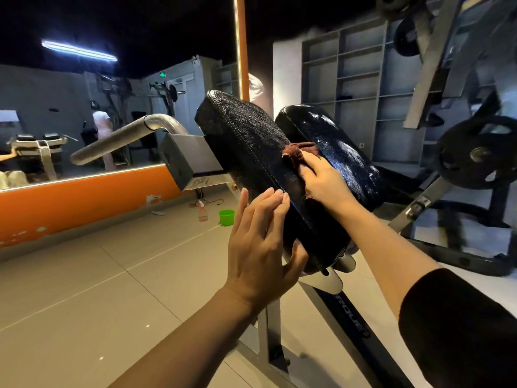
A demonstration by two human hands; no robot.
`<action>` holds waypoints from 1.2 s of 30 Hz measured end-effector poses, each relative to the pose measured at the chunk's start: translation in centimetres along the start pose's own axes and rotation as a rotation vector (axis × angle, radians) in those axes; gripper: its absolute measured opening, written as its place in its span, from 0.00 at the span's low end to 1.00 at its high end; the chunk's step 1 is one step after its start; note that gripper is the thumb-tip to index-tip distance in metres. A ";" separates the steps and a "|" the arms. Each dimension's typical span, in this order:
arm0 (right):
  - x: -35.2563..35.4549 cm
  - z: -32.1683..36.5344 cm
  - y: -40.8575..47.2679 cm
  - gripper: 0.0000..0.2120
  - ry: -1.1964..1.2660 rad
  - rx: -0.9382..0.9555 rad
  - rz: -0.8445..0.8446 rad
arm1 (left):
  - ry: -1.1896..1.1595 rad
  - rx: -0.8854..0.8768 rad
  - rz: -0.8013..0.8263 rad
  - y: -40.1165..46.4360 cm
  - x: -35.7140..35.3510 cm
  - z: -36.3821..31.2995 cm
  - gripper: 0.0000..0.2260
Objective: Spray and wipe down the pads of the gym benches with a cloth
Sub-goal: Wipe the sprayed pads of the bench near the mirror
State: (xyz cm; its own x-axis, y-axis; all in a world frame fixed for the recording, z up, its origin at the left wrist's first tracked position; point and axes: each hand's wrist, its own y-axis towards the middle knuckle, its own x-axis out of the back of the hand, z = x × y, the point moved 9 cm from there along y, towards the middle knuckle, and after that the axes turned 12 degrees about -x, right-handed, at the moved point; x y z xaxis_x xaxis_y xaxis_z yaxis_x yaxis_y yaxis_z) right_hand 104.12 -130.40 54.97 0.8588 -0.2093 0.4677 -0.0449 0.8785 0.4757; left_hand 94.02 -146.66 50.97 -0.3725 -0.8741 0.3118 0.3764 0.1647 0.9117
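My right hand [321, 180] presses the cloth [299, 152] between the two pads [251, 152]; left hand [260, 247], fingers straight, braces the near pad's left edge.

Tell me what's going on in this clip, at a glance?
A person is wiping a gym bench. The right hand presses a brown cloth into the gap between two black pads, the left pad and the right pad, which shows wet streaks. The left hand rests open against the left pad's side. A spray bottle and green bucket stand on the floor behind.
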 end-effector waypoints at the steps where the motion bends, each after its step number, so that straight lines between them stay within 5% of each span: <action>1: 0.2 -0.7 0.2 0.19 -0.040 -0.034 -0.010 | 0.003 0.001 0.011 0.0 0.0 0.0 0.24; 7: 3.0 -5.8 -1.0 0.10 -0.263 -0.323 -0.090 | 0.031 -0.011 0.071 0.0 0.2 -0.1 0.25; 12: 7.5 -4.5 -4.6 0.15 -0.230 -0.300 -0.439 | 0.050 -0.027 0.076 0.5 0.3 -0.1 0.24; 14: 6.4 -0.9 -4.8 0.19 -0.097 -0.157 -0.360 | 0.045 -0.023 0.065 0.4 0.3 -0.2 0.24; 16: 2.9 2.6 -4.3 0.22 0.054 -0.029 -0.103 | 0.041 -0.021 0.052 0.3 0.2 -0.2 0.24; 18: 0.1 4.8 -4.2 0.21 -0.002 0.145 0.034 | 0.035 -0.029 0.037 0.2 0.2 -0.2 0.24; 22: -0.6 2.5 -1.6 0.19 -0.086 0.194 0.001 | 0.030 -0.032 0.004 0.1 0.0 0.0 0.23; 29: 2.9 -3.2 0.2 0.16 -0.180 -0.203 -0.071 | 0.049 -0.057 0.065 0.0 0.1 -0.1 0.24; 32: 3.8 -0.2 -2.3 0.19 -0.040 -0.071 -0.200 | 0.067 -0.071 0.080 0.2 0.2 0.0 0.24; 36: -0.2 2.4 -3.7 0.20 -0.043 0.152 0.016 | 0.074 -0.063 0.099 0.1 0.1 0.0 0.25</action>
State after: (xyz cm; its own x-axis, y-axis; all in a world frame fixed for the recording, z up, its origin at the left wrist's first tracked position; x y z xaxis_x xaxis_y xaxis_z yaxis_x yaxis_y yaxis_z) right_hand 102.85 -134.62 54.89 0.8348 -0.2166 0.5061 -0.1383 0.8074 0.5735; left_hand 94.07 -146.69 51.11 -0.2679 -0.8868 0.3765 0.4616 0.2249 0.8581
